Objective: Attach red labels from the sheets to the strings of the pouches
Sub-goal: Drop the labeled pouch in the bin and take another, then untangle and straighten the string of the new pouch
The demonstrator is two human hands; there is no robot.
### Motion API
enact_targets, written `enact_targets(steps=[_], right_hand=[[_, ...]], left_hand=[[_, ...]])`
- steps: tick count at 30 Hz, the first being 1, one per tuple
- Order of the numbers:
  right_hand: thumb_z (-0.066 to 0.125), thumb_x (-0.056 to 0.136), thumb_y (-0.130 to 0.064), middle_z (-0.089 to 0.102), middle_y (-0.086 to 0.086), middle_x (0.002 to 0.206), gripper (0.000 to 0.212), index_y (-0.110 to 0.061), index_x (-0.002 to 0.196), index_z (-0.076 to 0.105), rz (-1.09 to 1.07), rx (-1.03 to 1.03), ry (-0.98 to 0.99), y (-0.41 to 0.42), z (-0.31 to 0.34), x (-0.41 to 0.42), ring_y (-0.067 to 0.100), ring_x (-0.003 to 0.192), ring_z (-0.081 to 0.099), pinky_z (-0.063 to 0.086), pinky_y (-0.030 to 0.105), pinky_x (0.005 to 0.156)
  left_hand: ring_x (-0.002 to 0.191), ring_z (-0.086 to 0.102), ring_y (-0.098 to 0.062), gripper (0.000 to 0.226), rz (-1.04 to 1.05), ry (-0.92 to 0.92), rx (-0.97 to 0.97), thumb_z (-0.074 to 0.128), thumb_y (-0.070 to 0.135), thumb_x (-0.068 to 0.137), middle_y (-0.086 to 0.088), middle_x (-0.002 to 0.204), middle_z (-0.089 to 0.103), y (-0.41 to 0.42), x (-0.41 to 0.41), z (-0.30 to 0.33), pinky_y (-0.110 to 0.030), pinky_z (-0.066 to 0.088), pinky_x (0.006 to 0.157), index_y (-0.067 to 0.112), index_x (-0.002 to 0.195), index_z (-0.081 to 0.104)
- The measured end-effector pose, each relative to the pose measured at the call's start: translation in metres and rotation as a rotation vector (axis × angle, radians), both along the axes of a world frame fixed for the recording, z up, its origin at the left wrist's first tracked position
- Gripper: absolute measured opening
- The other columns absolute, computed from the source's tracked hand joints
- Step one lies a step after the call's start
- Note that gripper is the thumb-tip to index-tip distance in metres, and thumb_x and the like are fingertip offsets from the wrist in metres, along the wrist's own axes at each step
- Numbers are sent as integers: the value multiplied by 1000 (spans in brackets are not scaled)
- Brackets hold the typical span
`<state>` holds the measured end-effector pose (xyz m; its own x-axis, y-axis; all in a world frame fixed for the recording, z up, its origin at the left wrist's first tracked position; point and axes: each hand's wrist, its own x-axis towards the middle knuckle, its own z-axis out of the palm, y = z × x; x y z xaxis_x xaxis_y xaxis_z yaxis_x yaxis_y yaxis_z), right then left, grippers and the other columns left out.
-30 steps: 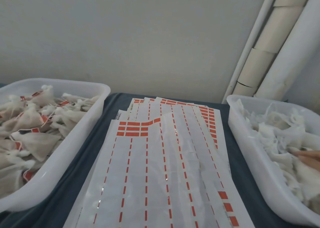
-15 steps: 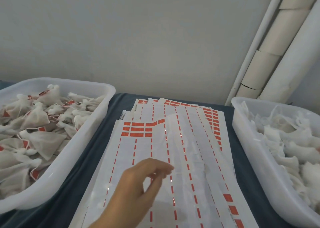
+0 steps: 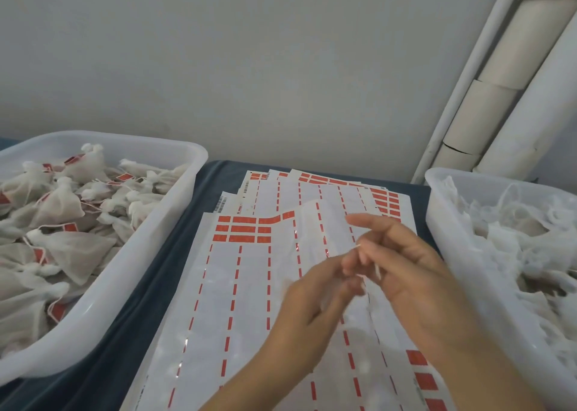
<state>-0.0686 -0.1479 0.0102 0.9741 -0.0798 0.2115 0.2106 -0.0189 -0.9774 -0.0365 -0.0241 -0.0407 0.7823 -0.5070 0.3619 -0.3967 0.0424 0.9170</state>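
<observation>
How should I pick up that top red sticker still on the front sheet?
Probably by its raised right end: the top row of red labels curls up off the front sheet there. Pinch that lifted edge from the right and peel leftward.

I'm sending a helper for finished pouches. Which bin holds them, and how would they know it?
On the blue-covered table, label sheets lie between two white bins. Take the left bin. Its pouches carry red labels; the right bin shows only white material.

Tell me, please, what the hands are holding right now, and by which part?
The right hand seems to pinch a thin white string near its end; the left hand meets it, blurred.
</observation>
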Motion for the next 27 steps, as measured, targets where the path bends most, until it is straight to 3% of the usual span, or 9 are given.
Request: enact_targets(steps=[4, 7, 12, 15, 18, 20, 23, 25, 27], right_hand=[[53, 83, -15, 65, 0, 71, 25, -23, 100, 69, -75, 137, 24, 1, -13, 10, 15, 70, 67, 53, 20, 71], [56, 81, -12, 66, 5, 75, 24, -21, 102, 66, -143, 325, 35, -3, -24, 14, 15, 68, 66, 54, 22, 70], [62, 72, -13, 69, 9, 87, 24, -22, 93, 67, -257, 722, -59, -13, -33, 9, 15, 70, 66, 55, 24, 69], [59, 74, -12, 69, 5, 82, 19, -24, 84, 71, -234, 700, -95, -14, -40, 7, 13, 71, 67, 55, 22, 69], [59, 75, -19, 65, -1, 75, 16, -27, 84, 71, -185, 545, -168, -14, -36, 4, 13, 77, 68, 54, 22, 76], [65, 77, -30, 65, -3, 78, 14, -29, 90, 69, -147, 452, -200, -12, -35, 2, 14, 84, 68, 53, 23, 81], [72, 72, -47, 66, -6, 83, 28, -32, 96, 66, -92, 266, -197, -4, -36, -5, 15, 92, 67, 51, 20, 83], [67, 78, -47, 66, -6, 83, 26, -33, 99, 64, 62, 109, -159, 6, -33, -10, 12, 87, 67, 51, 19, 77], [63, 85, -39, 65, -9, 81, 22, -34, 106, 61, 342, -23, -60, 16, -34, -15, 12, 82, 66, 51, 21, 78]], left_hand=[[74, 60, 1, 26, 114, 24, 44, 36, 56, 79, 20, 70, 63, 12, 11, -16, -6, 43, 73, 43, 75, 59], [78, 57, 6, 36, 93, 37, 196, 30, 62, 74, 26, 74, 61, 20, 18, -24, -4, 41, 72, 37, 70, 55], [93, 49, 11, 42, -29, -67, 388, 17, 72, 74, 34, 91, 52, 18, 19, -33, 0, 36, 77, 43, 75, 48], [104, 41, 16, 31, 0, -131, 440, 20, 66, 83, 43, 101, 43, 13, 15, -34, -1, 33, 82, 51, 88, 46], [98, 48, 11, 27, 309, -170, 192, 32, 58, 89, 34, 104, 49, 14, 7, -33, -1, 37, 78, 41, 88, 53], [68, 57, 2, 48, 249, -5, 43, 32, 61, 89, 20, 75, 61, 20, 6, -29, -5, 41, 59, 30, 71, 64], [45, 53, -5, 64, -213, 516, 138, 28, 71, 80, 4, 62, 66, 13, 4, -20, -14, 39, 44, 28, 70, 74], [40, 47, -4, 66, -177, 721, 47, 21, 69, 80, 6, 58, 64, 0, 7, -28, -13, 33, 39, 31, 65, 73], [51, 48, 4, 57, -68, 776, -182, 20, 64, 83, 20, 55, 60, -5, 11, -36, -4, 35, 46, 44, 63, 69]])
